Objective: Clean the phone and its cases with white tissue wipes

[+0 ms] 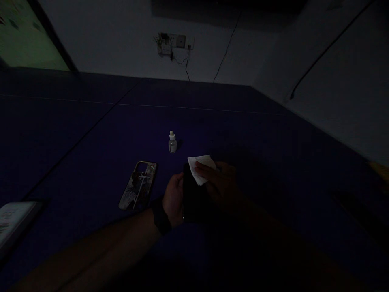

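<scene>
My left hand (174, 199) is closed around the left edge of a dark smartphone (193, 202), held with its flat face up. Against the phone's upper part, my right hand (221, 181) presses a folded white tissue (200, 165), its fingers lying over the sheet. Much of the phone's right side is lost in shadow and behind the right hand. Left of my left hand, a patterned phone case (139, 186) with a camera cutout lies on the table. Beyond the hands stands a small dropper bottle (172, 144) with a white top, upright.
The dark blue table (91, 162) reaches to the wall, with seams across it. A white box or book (15, 221) lies at the left edge. A dim dark object (358, 215) is at the right. Sockets (178, 41) with cables are on the far wall.
</scene>
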Available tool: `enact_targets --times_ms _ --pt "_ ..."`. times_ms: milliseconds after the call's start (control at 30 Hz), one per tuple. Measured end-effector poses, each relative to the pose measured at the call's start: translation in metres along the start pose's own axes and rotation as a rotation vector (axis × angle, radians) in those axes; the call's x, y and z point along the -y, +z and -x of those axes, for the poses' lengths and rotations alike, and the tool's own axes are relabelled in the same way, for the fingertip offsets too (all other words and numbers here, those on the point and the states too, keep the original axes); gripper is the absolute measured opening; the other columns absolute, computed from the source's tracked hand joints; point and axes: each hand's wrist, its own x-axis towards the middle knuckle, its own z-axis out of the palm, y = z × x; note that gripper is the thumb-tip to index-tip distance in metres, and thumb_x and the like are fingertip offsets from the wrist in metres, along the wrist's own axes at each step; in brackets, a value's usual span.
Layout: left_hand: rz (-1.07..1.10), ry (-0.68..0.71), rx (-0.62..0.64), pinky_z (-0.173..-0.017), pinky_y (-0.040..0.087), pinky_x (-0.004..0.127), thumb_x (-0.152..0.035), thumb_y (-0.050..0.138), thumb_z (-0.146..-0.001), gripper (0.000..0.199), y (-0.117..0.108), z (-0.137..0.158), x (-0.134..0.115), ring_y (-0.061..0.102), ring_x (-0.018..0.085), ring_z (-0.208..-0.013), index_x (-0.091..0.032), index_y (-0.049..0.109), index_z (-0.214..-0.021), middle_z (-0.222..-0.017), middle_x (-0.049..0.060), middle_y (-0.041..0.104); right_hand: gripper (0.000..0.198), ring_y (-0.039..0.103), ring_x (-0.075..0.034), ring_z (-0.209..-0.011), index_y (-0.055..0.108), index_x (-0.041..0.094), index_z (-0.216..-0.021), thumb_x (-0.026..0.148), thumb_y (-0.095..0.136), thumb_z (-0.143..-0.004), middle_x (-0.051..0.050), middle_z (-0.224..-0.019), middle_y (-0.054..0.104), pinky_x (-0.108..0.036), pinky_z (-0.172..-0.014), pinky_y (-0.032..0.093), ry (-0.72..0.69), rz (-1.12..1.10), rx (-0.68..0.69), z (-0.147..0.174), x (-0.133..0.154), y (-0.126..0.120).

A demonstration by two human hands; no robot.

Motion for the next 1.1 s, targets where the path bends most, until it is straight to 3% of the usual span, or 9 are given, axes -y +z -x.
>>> enact_targets --times_ms 233,467,867,1100 --pt "-0.033 -0.019 0.049 -0.095 0.054 0.042 -0.047 0.053 -0.091 0.042 -0.002 -0.002 0.000 0.072 0.031 -0.102 -0.014 0.074 -0.105 -0.098 0.013 0.077 0.059 0.051 -0.033 -0.127 0.056 0.033 -0.148 0.016 0.046 -0.093 0.001 -0.152 0.059 -0.055 -0.100 0.039 0.001 -0.057 -0.033 -0.001 0.001 0.000" --pt "-0.015 -0.011 -0.007 -0.095 0.054 0.040 -0.044 0.047 -0.095 0.042 0.003 0.001 -0.001 0.072 0.029 -0.100 -0.013 0.074 -0.100 -0.095 0.013 0.076 0.054 0.052 -0.031 -0.129 0.060 0.029 -0.144 0.016 0.044 -0.095 -0.001 -0.153 0.058 -0.052 -0.101 0.040 -0.004 -0.069 -0.036 0.000 0.000 0.001" --pt "-0.017 -0.005 0.004 -0.094 0.054 0.038 -0.045 0.052 -0.093 0.038 -0.003 -0.003 -0.001 0.073 0.028 -0.096 -0.014 0.074 -0.096 -0.091 0.012 0.076 0.054 0.051 -0.031 -0.130 0.060 0.028 -0.144 0.016 0.044 -0.094 -0.001 -0.155 0.055 -0.051 -0.103 0.039 0.003 -0.086 -0.009 0.000 0.000 0.000" --pt "0.004 -0.021 -0.045 -0.092 0.054 0.039 -0.043 0.038 -0.100 0.048 0.011 0.005 -0.002 0.072 0.026 -0.090 -0.013 0.074 -0.091 -0.084 0.011 0.075 0.053 0.051 -0.031 -0.130 0.060 0.028 -0.144 0.017 0.042 -0.095 -0.001 -0.154 0.056 -0.052 -0.103 0.038 -0.005 -0.115 -0.020 0.000 -0.002 0.002"
